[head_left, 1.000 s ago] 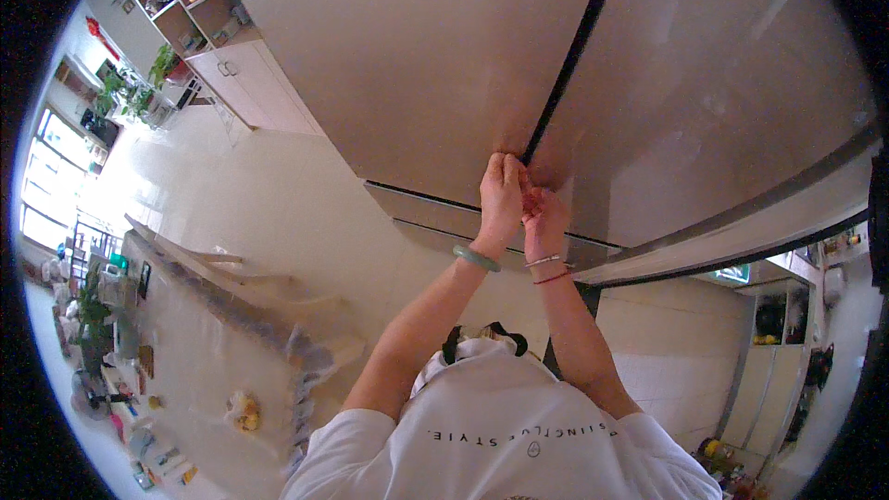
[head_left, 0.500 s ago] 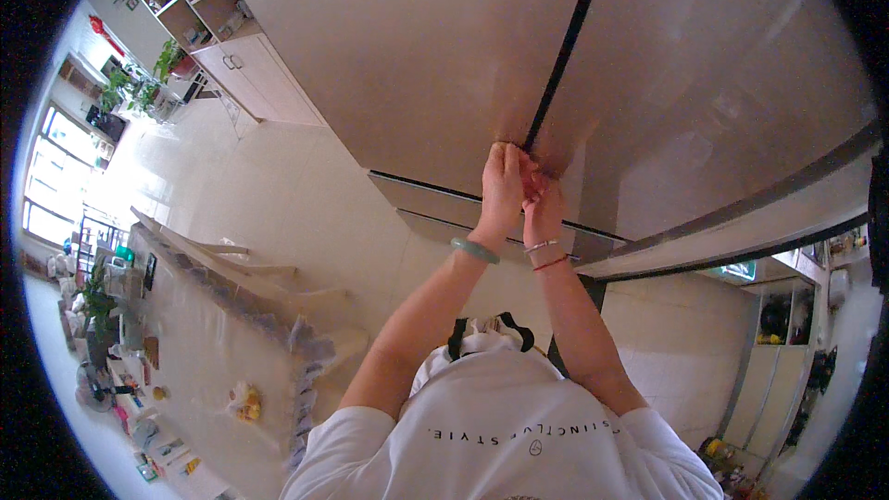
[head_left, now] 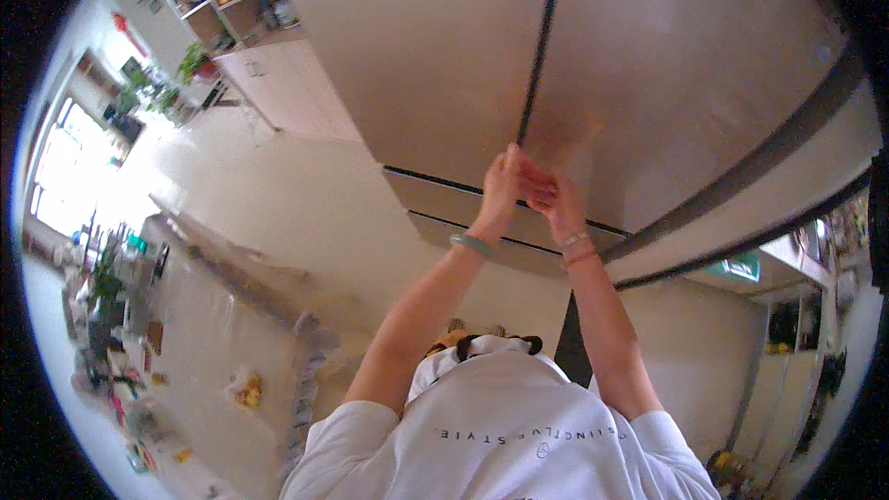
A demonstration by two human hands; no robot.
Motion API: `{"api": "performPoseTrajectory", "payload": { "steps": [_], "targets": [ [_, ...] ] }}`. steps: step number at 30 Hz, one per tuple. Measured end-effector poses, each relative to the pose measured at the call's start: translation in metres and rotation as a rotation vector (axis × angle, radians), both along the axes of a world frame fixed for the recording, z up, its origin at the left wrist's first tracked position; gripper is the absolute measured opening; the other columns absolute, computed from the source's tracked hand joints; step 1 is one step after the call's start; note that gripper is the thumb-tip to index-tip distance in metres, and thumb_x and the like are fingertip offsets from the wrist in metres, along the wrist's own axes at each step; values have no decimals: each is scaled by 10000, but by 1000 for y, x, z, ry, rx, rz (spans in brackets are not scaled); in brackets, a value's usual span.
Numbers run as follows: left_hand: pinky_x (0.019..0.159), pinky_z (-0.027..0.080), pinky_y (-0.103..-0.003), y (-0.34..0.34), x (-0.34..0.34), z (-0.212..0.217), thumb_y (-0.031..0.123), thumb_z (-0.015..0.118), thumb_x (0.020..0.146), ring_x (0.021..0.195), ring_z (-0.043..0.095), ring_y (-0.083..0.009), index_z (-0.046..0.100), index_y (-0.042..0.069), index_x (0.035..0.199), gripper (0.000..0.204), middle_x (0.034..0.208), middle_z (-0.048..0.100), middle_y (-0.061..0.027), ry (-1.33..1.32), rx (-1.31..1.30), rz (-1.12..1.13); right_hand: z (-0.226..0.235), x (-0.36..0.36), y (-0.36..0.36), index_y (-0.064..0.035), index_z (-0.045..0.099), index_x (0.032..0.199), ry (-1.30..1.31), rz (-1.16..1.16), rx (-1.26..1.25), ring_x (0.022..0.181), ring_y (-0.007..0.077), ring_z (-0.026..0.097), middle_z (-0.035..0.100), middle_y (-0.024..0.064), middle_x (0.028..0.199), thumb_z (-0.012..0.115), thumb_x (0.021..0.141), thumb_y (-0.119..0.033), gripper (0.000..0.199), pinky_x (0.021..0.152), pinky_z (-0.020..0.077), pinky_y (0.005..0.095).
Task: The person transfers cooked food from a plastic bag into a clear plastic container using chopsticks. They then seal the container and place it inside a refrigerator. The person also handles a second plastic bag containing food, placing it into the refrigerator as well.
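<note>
A large brownish refrigerator with two glossy upper doors, the left door and the right door, stands before me. Between them runs a dark vertical seam, and both doors look closed. My left hand is raised to the seam's lower end, fingers stretched upward, fingertips at or very near the door edge. Beside it my right hand is turned toward the left one, its fingers loosely bent and a little apart. Nothing shows in either hand. Motion blur hides whether the fingertips touch the doors.
Below the doors are drawer fronts with dark gaps. A shelf cabinet stands at the far left. A covered table carrying a bag of yellow items fills the left side. At right are a doorway and kitchen cabinets.
My right hand has shifted a little right and away from the seam, its fingers loosening. The left hand stays near the seam. The view has turned slightly.
</note>
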State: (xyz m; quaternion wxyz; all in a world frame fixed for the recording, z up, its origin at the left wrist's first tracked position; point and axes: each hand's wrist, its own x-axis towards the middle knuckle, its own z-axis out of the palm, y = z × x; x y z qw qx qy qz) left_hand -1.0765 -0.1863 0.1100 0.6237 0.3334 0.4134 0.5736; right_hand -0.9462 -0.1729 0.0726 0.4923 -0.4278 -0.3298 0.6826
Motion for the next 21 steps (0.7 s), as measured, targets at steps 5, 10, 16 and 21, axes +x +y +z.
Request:
{"api": "performPoseTrajectory", "payload": {
  "steps": [5, 10, 16, 21],
  "targets": [
    [810, 488, -285, -24, 29, 3, 305, 552, 948, 966, 562, -136, 525, -2, 1155, 371, 1103, 579, -74, 249, 171, 207, 9, 6, -32, -96, 617, 917, 110, -124, 86, 792, 151, 585, 639, 36, 874, 466, 940, -472, 406, 687, 467, 284],
    [822, 484, -300, -56, 21, 3, 219, 571, 930, 969, 577, -140, 480, 58, 1236, 357, 1072, 612, -55, 443, 312, 144, 88, -27, -70, -98, 546, 746, 402, 66, 99, 711, 159, 512, 534, 10, 719, 458, 948, -486, 447, 700, 417, 288],
    [821, 484, -300, -102, -15, 58, 105, 579, 906, 957, 591, -141, 399, 127, 1323, 455, 1063, 631, -46, 783, 294, 147, 118, -44, -84, -116, 443, 694, 329, 298, 243, 652, 142, 423, 396, -17, 632, 460, 959, -424, 406, 631, 356, 289],
    [823, 472, -279, -141, -58, 21, 125, 513, 962, 903, 561, -124, 413, 106, 1308, 360, 1020, 579, -42, 306, 211, 348, 203, -41, -67, 10, 495, 1218, 286, 121, 818, 971, 213, 555, 594, 99, 1018, 466, 941, -294, 412, 940, 407, 372]
  ]
}}
